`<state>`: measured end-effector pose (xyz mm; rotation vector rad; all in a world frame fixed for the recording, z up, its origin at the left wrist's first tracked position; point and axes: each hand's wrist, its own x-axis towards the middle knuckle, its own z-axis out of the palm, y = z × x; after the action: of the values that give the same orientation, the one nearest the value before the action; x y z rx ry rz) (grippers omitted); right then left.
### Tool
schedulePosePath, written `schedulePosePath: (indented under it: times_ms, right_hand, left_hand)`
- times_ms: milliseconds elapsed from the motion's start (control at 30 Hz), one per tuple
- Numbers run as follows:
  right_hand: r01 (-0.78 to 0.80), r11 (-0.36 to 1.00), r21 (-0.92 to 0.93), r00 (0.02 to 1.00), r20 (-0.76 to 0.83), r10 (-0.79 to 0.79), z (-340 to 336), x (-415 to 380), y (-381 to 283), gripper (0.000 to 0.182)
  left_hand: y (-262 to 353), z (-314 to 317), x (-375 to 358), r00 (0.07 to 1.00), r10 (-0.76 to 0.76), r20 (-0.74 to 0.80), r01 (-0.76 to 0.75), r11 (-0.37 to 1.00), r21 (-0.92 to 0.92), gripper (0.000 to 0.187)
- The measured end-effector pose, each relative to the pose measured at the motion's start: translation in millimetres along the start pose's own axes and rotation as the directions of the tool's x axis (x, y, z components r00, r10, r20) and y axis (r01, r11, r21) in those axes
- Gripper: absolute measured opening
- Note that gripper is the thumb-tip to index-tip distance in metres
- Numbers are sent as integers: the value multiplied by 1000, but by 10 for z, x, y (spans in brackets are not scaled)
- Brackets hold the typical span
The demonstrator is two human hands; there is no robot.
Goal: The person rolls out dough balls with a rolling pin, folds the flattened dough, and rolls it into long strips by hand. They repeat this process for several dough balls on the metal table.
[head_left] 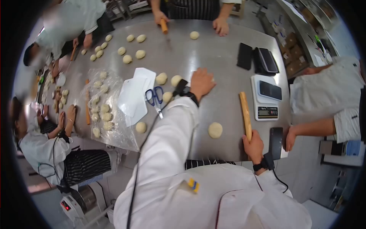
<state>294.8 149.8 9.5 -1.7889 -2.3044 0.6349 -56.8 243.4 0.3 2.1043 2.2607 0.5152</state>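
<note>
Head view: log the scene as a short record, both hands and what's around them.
Left hand: palm down over the tabletop; what is under it, hidden
Right hand: gripping the rolling pin at its near end
Between hands: one dough round
Left of left arm: blue-handled scissors, partly on white sheets
Right of pin: scale bearing a phone

White sleeves, black wristbands, black cables

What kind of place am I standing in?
Probably a training or commercial kitchen where dough is worked: a big metal table with dough balls on it, a digital scale, and people around it in white coats and striped aprons.
</note>
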Motion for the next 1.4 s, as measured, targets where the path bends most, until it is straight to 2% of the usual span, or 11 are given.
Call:
schedulePosePath:
  times_ms: [167,267,367,500,700,767,967,1100,1267,1367,1400]
  right_hand:
    - [8,1000,12,1000,22,-8,-12,10,26,41]
    - [10,1000,15,1000,30,-10,-10,66,-8,41]
    - [62,998,9,998,4,-62,-38,13,57,40]
    - [63,998,2,998,28,-63,-44,21,38,39]
    - [70,998,-3,997,-10,-70,-26,7,2,38]
    - [69,998,-17,997,-36,-69,-8,8,-5,39]
    - [9,1000,-12,998,-58,-10,43,9,-14,39]
    - [-5,1000,-23,995,-98,3,70,-35,-4,39]
    - [-9,1000,9,993,-115,10,90,-19,-25,38]
    - [-33,998,-59,997,-72,28,39,-54,-39,39]
    - [-47,998,-39,994,-98,43,24,0,-42,39]
  left_hand:
    - [308,-381,-716,949,-85,-303,-2,961,-277,24]
    - [-89,-913,-1791,813,-239,-531,246,967,-59,19]
    - [-790,-957,-2358,756,-462,-464,522,853,0,22]
    - [-1075,-834,-2398,861,-339,-380,425,889,170,27]
    - [-862,-827,-1574,741,-670,-48,663,719,209,39]
    - [-910,-820,-1371,539,-842,-5,839,536,90,43]
    - [-964,-1377,-1235,530,-845,75,847,532,8,47]
    - [-1622,-2143,-1289,728,-686,-9,685,727,50,46]
    - [-2616,-1442,-1356,751,-567,339,500,823,270,41]
    - [-2456,-1496,-1358,810,-530,252,491,847,203,55]
    - [-2364,-1815,-1251,980,-198,-24,198,947,254,75]
